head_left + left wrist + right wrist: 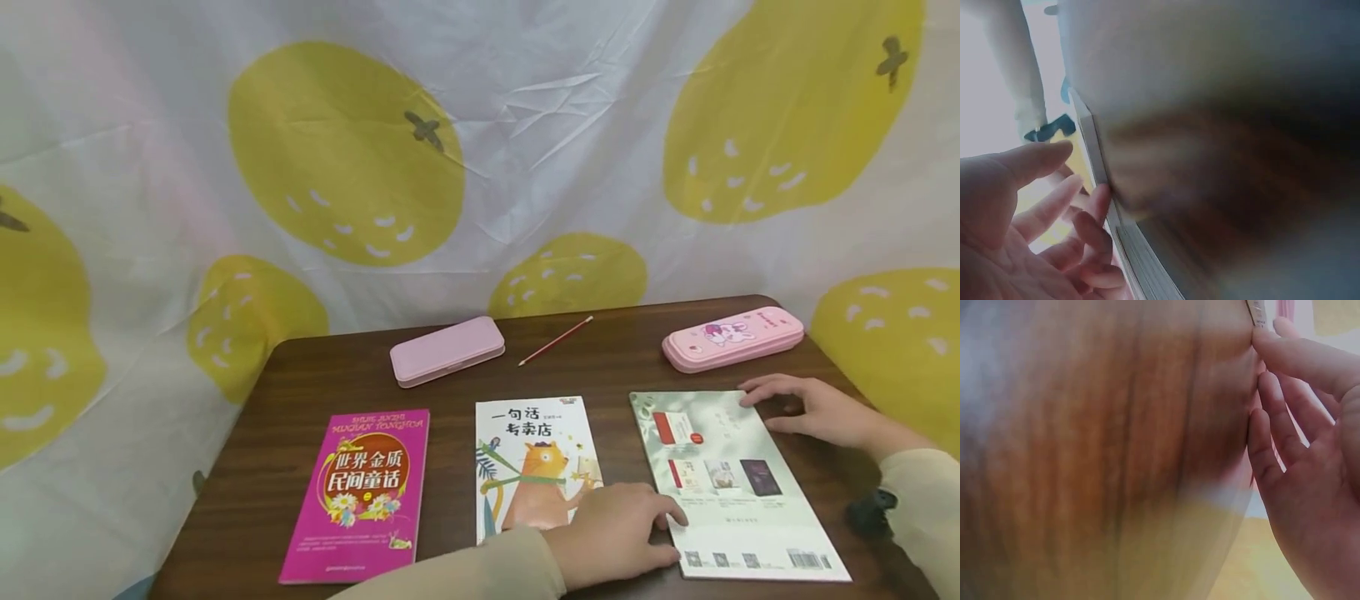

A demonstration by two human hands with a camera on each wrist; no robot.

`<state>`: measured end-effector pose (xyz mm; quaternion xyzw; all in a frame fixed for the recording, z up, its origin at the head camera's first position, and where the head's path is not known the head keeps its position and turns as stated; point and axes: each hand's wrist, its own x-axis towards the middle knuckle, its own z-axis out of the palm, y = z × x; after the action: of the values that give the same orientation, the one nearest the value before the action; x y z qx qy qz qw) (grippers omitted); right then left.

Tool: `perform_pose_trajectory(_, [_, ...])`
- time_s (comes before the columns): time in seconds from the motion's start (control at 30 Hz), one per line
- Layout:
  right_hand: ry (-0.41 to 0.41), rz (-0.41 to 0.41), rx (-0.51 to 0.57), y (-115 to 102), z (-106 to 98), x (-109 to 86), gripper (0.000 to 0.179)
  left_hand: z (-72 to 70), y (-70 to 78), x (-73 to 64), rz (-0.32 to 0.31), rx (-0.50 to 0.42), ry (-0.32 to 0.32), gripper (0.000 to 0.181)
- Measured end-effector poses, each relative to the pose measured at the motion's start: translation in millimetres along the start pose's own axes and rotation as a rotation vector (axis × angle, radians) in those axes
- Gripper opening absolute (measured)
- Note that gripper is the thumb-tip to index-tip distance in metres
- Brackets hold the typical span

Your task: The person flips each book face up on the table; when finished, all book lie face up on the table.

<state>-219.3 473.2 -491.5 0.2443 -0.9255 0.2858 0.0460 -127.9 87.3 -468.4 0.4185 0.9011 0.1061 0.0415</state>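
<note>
A pale green and white book (723,475) lies on the right part of the table, small book pictures and a barcode on its upper face. My left hand (618,533) is at its lower left edge, fingers loosely bent, reaching over the lower part of a book with an orange cat (536,467). In the left wrist view, that hand's fingers (1100,203) are against a book's side. At the upper right corner of the pale book, my right hand (813,412) touches the edge. Its fingers (1275,403) look fairly straight in the right wrist view; neither hand grips anything.
A magenta book (360,500) lies at the left of the brown table (262,467). Along the back are a plain pink case (447,350), a red pencil (557,341) and a pink rabbit-printed case (733,337). A fruit-patterned curtain (480,150) hangs behind.
</note>
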Motion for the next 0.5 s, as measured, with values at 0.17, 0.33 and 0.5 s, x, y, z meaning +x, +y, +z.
perform_pose_trajectory(0.17, [-0.009,0.0,-0.011,1,3,2.0,0.036,7.0,11.3,5.2,-0.045,0.056,-0.029,0.029])
perform_pose_trajectory(0.33, [-0.008,-0.005,-0.033,1,2,2.3,0.039,10.7,16.5,8.6,-0.121,0.014,-0.009,0.031])
perform_pose_trajectory(0.5, [0.015,0.006,-0.116,-1,0,7.1,0.044,10.0,15.1,8.9,-0.174,-0.074,-0.01,0.032])
